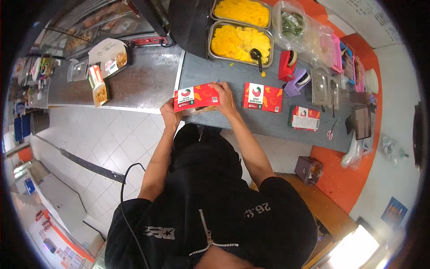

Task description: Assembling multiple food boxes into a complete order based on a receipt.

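Note:
Between my two hands is a red and white cardboard food box (pixel 197 96), its lid tilted and a gap along its near side. Brownish food (pixel 202 109), partly hidden, shows in that gap. My left hand (pixel 170 114) is closed around the box's left end. At the right end, my right hand (pixel 222 99) grips the lid with the fingers over its top. A closed box of the same kind (pixel 263 97) lies to the right, and a smaller red box with a paper slip (pixel 304 118) stands beyond it.
Two metal trays of yellow food (pixel 240 41) stand at the back, one with a black spoon (pixel 256 56). Red (pixel 287 66) and purple (pixel 297 82) tape dispensers and scissors (pixel 330 133) lie rightward. Open food boxes (pixel 107 58) rest on the left metal counter (pixel 134 85).

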A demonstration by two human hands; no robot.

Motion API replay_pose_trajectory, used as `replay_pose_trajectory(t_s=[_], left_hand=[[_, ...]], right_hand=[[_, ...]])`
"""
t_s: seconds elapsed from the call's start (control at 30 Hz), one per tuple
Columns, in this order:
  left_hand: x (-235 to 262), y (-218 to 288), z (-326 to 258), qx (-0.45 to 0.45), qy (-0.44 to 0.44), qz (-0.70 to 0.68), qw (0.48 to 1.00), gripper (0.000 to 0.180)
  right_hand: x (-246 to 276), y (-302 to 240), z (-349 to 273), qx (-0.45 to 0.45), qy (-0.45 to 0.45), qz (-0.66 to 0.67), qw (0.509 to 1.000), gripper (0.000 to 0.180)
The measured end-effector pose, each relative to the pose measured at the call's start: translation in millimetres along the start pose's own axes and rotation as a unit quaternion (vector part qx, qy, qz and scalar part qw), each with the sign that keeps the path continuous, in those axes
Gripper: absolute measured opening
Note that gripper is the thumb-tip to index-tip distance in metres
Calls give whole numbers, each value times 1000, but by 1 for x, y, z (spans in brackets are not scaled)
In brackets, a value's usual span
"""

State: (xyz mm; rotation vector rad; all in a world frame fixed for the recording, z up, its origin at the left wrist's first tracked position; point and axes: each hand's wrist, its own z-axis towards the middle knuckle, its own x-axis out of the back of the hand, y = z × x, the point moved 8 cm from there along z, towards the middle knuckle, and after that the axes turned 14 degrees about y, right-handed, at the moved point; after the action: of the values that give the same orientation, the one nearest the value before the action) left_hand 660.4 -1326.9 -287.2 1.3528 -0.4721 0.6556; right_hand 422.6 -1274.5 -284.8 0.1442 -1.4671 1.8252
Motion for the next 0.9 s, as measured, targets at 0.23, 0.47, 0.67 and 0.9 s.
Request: replay_pose_trajectory(t_s=[0.23, 0.47, 0.67, 0.9], left_hand=[[1, 1, -1, 27, -1, -24, 999, 26], [13, 18, -6, 57, -40, -14, 997, 69], [6, 41, -42, -84, -290, 5, 953, 101], [-10, 12, -52, -103, -151, -36, 982, 67]], right_hand=[[0, 1, 8, -43, -49, 3, 998, 47], [0, -7, -24, -21, -63, 39, 997, 78], [-10, 9, -46, -80, -174, -14, 981, 89], [-12, 3, -42, 64, -189, -157, 967, 76]])
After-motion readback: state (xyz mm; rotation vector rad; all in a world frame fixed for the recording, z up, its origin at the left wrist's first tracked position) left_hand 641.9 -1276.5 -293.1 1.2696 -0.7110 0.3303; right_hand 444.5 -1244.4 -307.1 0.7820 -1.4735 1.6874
